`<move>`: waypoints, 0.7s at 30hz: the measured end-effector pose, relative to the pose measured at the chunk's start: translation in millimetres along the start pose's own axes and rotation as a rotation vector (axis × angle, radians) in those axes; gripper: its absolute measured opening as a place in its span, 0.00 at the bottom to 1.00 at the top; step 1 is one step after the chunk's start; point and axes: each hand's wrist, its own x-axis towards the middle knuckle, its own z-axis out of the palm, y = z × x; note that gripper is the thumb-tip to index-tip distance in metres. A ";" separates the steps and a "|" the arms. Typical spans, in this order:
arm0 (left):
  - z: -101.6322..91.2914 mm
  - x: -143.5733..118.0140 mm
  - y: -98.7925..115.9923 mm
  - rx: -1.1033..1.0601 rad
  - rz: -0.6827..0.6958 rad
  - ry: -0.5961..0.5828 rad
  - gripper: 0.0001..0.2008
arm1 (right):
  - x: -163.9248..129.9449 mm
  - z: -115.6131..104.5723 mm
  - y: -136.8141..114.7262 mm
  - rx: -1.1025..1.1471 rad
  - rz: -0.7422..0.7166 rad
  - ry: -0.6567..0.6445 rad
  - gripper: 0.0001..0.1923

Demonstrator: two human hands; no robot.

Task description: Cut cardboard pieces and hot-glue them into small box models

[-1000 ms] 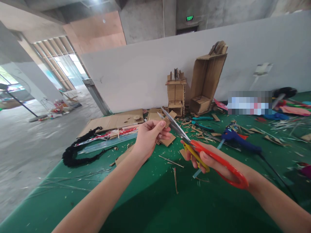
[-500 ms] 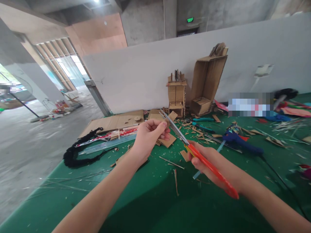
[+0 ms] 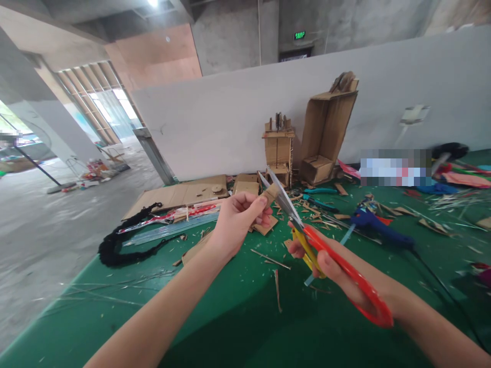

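Trimming, it seems: the left hand (image 3: 240,220) pinches a cardboard piece (image 3: 271,192), the right hand (image 3: 334,268) grips parted scissors (image 3: 317,240). Closing them calls for steadiness.

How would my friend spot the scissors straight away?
Find the big green table, then the right hand above it. That hand holds the scissors, blades open at a small cardboard piece. Unlike the teal-handled tool lying behind, their handles are red and yellow.
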 end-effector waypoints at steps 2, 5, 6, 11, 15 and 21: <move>0.2 -0.3 0.4 0.017 0.007 0.005 0.11 | 0.3 -2.3 -0.4 -0.011 0.002 -0.004 0.23; -2.5 1.2 1.7 0.045 0.052 0.003 0.11 | 2.6 -4.1 -5.1 -0.065 -0.061 -0.020 0.20; -3.9 2.0 2.5 0.053 0.067 -0.008 0.10 | 3.5 -4.1 -6.6 -0.083 -0.086 -0.021 0.20; -8.0 2.9 8.8 0.205 0.173 -0.020 0.09 | 7.1 0.2 -2.2 -0.082 -0.109 0.033 0.21; -7.9 -0.9 11.2 0.445 0.323 0.065 0.07 | 8.7 3.9 6.3 -0.018 -0.086 0.040 0.23; -7.5 -6.3 10.4 0.622 0.435 0.135 0.06 | 9.8 4.2 7.4 0.008 -0.092 0.020 0.24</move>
